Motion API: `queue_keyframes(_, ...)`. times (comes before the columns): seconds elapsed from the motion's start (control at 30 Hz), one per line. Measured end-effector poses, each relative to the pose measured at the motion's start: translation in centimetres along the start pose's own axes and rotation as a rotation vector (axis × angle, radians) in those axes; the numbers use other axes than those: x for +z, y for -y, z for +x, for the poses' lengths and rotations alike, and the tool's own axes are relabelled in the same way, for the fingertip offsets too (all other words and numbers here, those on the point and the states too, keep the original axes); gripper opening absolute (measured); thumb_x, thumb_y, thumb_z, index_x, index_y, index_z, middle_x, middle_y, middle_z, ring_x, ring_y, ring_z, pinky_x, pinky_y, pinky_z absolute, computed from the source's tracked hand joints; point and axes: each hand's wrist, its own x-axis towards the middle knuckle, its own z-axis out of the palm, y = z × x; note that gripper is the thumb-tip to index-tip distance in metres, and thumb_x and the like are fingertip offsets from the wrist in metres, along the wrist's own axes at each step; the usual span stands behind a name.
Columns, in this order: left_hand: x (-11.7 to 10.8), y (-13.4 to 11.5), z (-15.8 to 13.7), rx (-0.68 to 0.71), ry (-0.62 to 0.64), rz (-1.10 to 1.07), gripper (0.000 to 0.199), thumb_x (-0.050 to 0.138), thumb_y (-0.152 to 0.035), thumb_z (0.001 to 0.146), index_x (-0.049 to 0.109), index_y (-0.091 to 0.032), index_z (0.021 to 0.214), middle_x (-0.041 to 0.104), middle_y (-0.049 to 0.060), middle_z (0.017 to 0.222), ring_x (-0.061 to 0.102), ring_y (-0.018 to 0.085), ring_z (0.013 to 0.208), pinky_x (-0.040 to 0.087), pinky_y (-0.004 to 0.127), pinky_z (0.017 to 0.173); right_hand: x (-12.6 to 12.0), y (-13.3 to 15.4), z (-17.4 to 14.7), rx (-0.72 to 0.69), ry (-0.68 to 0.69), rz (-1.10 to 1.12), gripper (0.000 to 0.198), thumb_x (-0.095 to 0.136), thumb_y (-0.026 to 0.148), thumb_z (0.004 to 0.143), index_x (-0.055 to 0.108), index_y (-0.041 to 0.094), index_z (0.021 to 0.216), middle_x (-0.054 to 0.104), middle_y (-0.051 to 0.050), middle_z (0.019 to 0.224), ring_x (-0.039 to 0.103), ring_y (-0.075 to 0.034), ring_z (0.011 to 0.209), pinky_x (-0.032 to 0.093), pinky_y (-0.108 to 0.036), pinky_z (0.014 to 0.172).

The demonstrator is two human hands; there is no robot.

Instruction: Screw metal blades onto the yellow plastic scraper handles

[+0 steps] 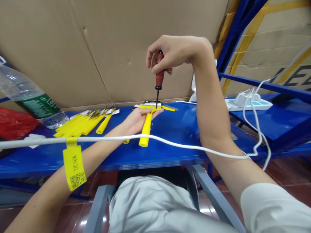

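Note:
My right hand (pixel 179 50) is raised, its fingers wrapped round the red handle of a screwdriver (pixel 159 79). The shaft points straight down, and its tip meets the head of a yellow-handled scraper (pixel 146 129). Low over the blue table, my left hand (pixel 134 121) grips that scraper near its head, with the handle pointing towards me. Whether a screw sits under the tip is too small to see. Just behind lie a yellow flat piece (pixel 169 107) and some dark and white bits. Left of my left hand is a pile of similar yellow-handled scrapers (pixel 80 124) with pale blades.
A white cable (pixel 179 144) with a yellow tag (pixel 74 168) crosses in front of both forearms. A water bottle (pixel 36 100) and red plastic bag (pixel 17 123) are at left. A power strip (pixel 262 104) lies at right. Cardboard (pixel 109 48) stands behind the blue table (pixel 175 126).

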Motion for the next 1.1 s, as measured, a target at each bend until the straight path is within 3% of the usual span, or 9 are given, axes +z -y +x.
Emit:
queue_keyframes(0.13,-0.5,0.5,0.1,-0.015,0.028,0.068,0.059,0.049,-0.006,0.114,0.044,0.006,0.172,0.081,0.032,0.137,0.09,0.027,0.103,0.072,0.031,0.1,0.1,-0.5,0.1,0.018,0.049,-0.052,0.034,0.083,0.05,0.088,0.078,0.033,0.118,0.083,0.006,0.084,0.069,-0.014,0.071,0.044,-0.031,0.061)
queue_keyframes(0.23,-0.8,0.8,0.7,-0.034,0.014,0.127,0.055,0.046,-0.016,0.12,0.045,0.003,0.172,0.081,0.032,0.136,0.09,0.027,0.095,0.074,0.032,0.09,0.3,-0.4,0.2,0.075,0.109,-0.065,0.044,0.08,0.067,0.096,0.079,0.026,0.11,0.073,0.006,0.065,0.058,-0.012,0.058,0.039,-0.029,0.055)
queue_keyframes(0.33,-0.9,0.9,1.4,-0.052,-0.007,0.119,0.054,0.043,-0.025,0.123,0.049,0.004,0.169,0.081,0.033,0.136,0.09,0.026,0.092,0.073,0.03,0.087,0.4,-0.3,0.4,0.056,0.115,-0.043,0.032,0.078,0.055,0.1,0.082,0.026,0.112,0.072,0.007,0.064,0.053,-0.01,0.051,0.036,-0.027,0.05)
queue_keyframes(0.43,-0.8,0.7,1.4,-0.056,-0.012,0.1,0.057,0.043,-0.026,0.123,0.049,0.007,0.169,0.079,0.034,0.138,0.09,0.025,0.094,0.073,0.028,0.088,0.3,-0.4,0.6,-0.018,0.116,-0.017,0.038,0.085,0.042,0.09,0.083,0.028,0.125,0.082,0.007,0.085,0.068,-0.011,0.063,0.046,-0.024,0.055)
queue_keyframes(0.5,-0.6,0.3,1.1,-0.053,-0.016,0.084,0.059,0.042,-0.027,0.122,0.048,0.008,0.169,0.08,0.034,0.137,0.09,0.025,0.095,0.072,0.027,0.089,0.1,-0.4,0.6,-0.01,0.102,-0.037,0.04,0.086,0.051,0.087,0.084,0.032,0.122,0.084,0.006,0.089,0.073,-0.013,0.071,0.047,-0.026,0.057)
queue_keyframes(0.63,-0.3,-0.3,0.6,-0.022,-0.032,0.052,0.059,0.044,-0.014,0.116,0.046,0.011,0.169,0.082,0.032,0.132,0.089,0.026,0.1,0.071,0.026,0.093,0.2,-0.4,0.8,0.115,0.024,-0.183,0.043,0.075,0.076,0.089,0.083,0.037,0.106,0.075,0.007,0.063,0.061,-0.015,0.06,0.038,-0.034,0.054)
queue_keyframes(0.8,0.0,-0.5,0.6,-0.069,-0.092,0.03,0.057,0.047,-0.008,0.113,0.049,0.008,0.168,0.083,0.029,0.127,0.09,0.025,0.099,0.072,0.026,0.095,0.7,-1.3,1.3,0.102,0.015,-0.162,0.031,0.084,0.059,0.087,0.083,0.037,0.109,0.08,0.009,0.073,0.066,-0.013,0.068,0.04,-0.028,0.054)
queue_keyframes(0.97,-0.2,0.1,0.7,-0.071,-0.095,0.009,0.053,0.047,-0.011,0.118,0.052,-0.006,0.17,0.081,0.026,0.139,0.089,0.027,0.112,0.073,0.03,0.097,0.5,-1.7,1.4,0.147,0.082,-0.119,0.04,0.082,0.055,0.102,0.084,0.017,0.115,0.078,0.002,0.075,0.061,-0.013,0.062,0.043,-0.027,0.058)
queue_keyframes(1.1,-0.6,0.3,0.7,-0.052,-0.085,0.045,0.05,0.05,-0.015,0.119,0.054,-0.007,0.168,0.078,0.029,0.145,0.089,0.027,0.109,0.073,0.031,0.096,0.4,-1.5,1.2,0.117,0.081,-0.078,0.024,0.08,0.03,0.103,0.084,0.017,0.122,0.083,-0.001,0.088,0.066,-0.013,0.069,0.048,-0.023,0.06)
